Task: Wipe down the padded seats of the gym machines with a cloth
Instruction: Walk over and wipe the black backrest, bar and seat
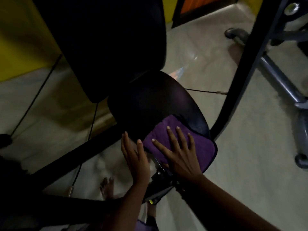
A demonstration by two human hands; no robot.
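Seemingly mid-wipe, the right hand (179, 157) presses the purple cloth (200, 147) flat-fingered on the padded seat (153, 100), the left hand (135, 157) rests spread beside it, and the backrest (108, 39) looks untouched.

Dim, soft blur, dark shadows left, wide-angle edge bending

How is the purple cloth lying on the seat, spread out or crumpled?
Spread out. The cloth lies flat over the seat's front edge, under the right hand with straight fingers. Whether doubled, cannot tell.
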